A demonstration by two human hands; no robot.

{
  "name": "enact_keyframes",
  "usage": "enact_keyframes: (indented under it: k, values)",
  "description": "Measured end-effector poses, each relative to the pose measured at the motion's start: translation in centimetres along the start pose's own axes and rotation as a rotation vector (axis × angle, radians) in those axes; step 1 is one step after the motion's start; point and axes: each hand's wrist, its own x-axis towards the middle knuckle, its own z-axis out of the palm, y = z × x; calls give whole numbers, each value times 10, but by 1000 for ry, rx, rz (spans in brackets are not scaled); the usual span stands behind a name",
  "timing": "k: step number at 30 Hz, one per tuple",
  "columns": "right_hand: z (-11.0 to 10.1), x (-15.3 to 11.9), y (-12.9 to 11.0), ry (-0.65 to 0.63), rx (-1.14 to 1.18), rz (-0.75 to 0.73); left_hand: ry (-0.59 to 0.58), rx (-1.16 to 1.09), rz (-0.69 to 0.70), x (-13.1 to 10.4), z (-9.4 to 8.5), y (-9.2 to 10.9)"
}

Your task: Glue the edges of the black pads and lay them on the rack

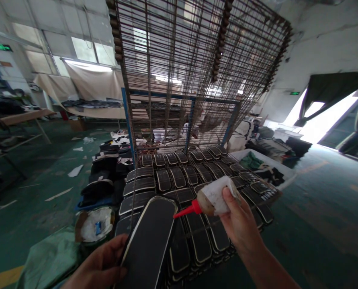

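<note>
In my left hand (106, 263) is a long dark panel (151, 241) with rounded corners and a pale line along its edge. The fingers grip its left side, and its lower end runs out of view. My right hand (240, 218) is wrapped round a glue bottle (216, 196) with a whitish, stained body and a red nozzle. The bottle lies tilted on its side, its nozzle tip at the panel's upper right edge; whether they touch I cannot tell. Behind them, many similar dark panels (203, 237) lie in rows on a wire rack.
Raised wire shelves (179, 52) on a blue frame stand above the rows. At left are a round tub (96, 224), a green sheet (50, 257) and stacked dark pieces (102, 176). A white bin (287, 180) with cloth stands right. Scraps litter the green floor.
</note>
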Motion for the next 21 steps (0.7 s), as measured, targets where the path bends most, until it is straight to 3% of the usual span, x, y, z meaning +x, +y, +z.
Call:
enact_keyframes:
  k: [8,21]
  values:
    - [2,-16,7,-26,-13,61,-22,2,14,-1,3,1]
    - [6,-47,10,-91,-23,124,50,-92,13,-5,9,0]
